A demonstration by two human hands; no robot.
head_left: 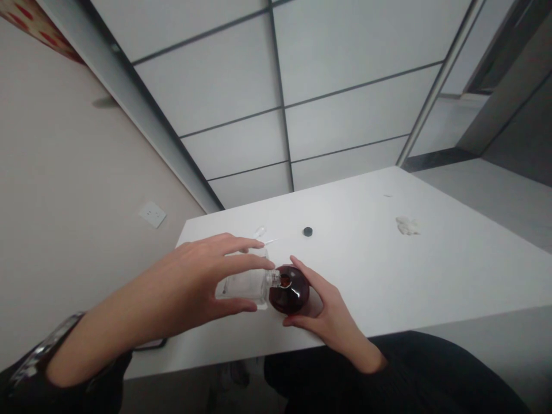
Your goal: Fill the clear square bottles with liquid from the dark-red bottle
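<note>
My left hand (pixel 215 270) is closed around a clear glass bottle (pixel 245 287), which is tipped on its side with its neck pointing right. The neck meets the open mouth of a dark brown-red round bottle (pixel 291 296). Whether liquid passes between them I cannot tell. Around the brown bottle's sides wrap the fingers of my right hand (pixel 325 307); it appears upright on the table. A small black cap (pixel 307 232) lies on the table beyond the bottles.
A clear plastic dropper (pixel 261 233) lies behind my left hand on the white table (pixel 366 276). Crumpled tissue (pixel 407 226) sits at the right. Near my left forearm, a dark-edged object (pixel 150 344) shows partly. Wall and sliding panels border the table.
</note>
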